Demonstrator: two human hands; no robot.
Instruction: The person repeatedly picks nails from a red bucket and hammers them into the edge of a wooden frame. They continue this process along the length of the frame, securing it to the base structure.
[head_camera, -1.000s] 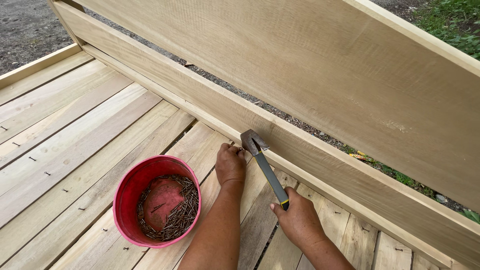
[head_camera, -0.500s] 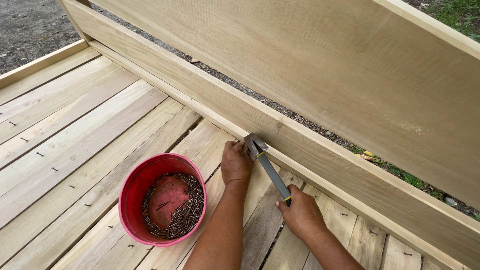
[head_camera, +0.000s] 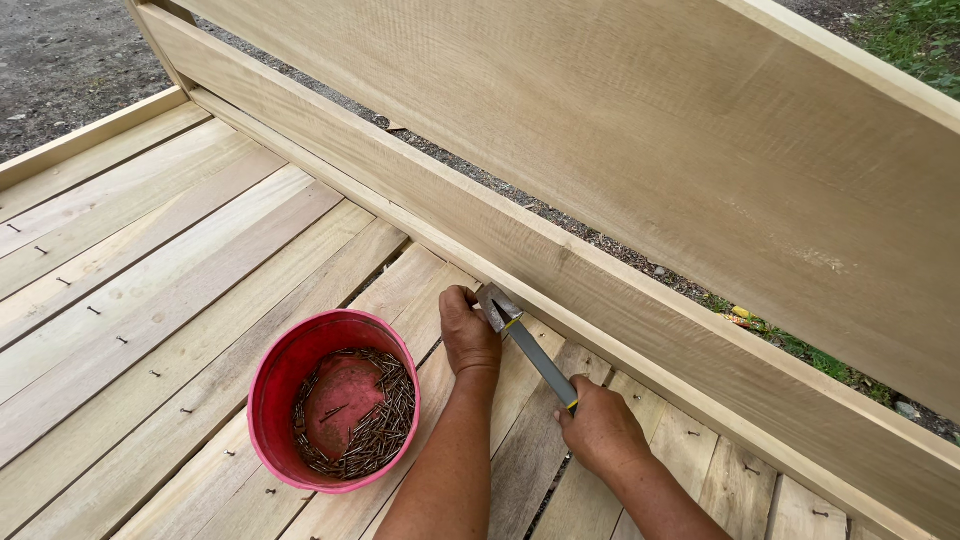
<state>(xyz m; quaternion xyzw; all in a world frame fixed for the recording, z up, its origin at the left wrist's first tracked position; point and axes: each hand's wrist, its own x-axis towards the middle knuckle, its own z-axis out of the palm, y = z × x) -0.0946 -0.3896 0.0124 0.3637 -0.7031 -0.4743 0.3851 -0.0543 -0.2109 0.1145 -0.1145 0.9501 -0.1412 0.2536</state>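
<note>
Hammer (head_camera: 528, 348) lies slantwise over the floor boards (head_camera: 180, 300), head at the far end just beside the low rail (head_camera: 640, 300). Our right hand (head_camera: 600, 432) is clamped on the handle's near end. Our left hand (head_camera: 468, 330) is closed at the head, seemingly pinching a nail; the nail itself is too small to tell. We keep fingers low and clear, strike square, and start with light taps. Bucket (head_camera: 335, 400) of nails sits left of the left hand.
</note>
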